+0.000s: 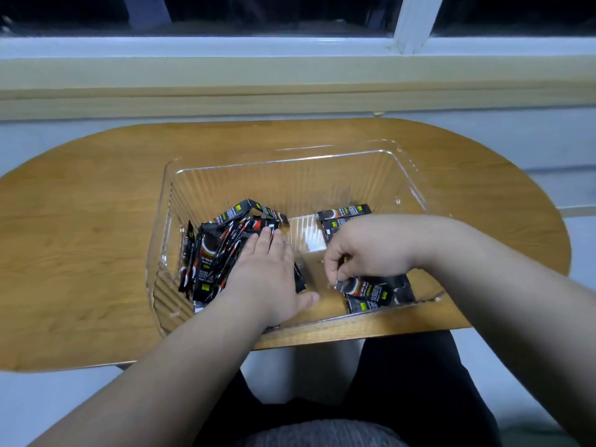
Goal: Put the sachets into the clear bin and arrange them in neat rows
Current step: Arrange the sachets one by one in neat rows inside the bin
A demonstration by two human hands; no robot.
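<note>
Fingertips (332, 267) of right hand (364, 250) pinched one sachet (367, 287) by its end, near right corner of clear bin (290, 162). That hand hid most of the row (343, 212) behind it. Left hand (264, 275) lay flat, fingers (263, 240) straight and together, pressing the loose heap (213, 253) at left and covering part of it. Bare bin floor ran between the groups. Sachets were black, print blurred. Bin sat on wooden table (96, 221).

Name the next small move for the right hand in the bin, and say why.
Likely: lay the sachet pinched by the right hand flat and square beside the row of sachets on the right side of the clear bin. That row looks only partly built, while the left hand rests flat on a jumbled pile at the left.
</note>
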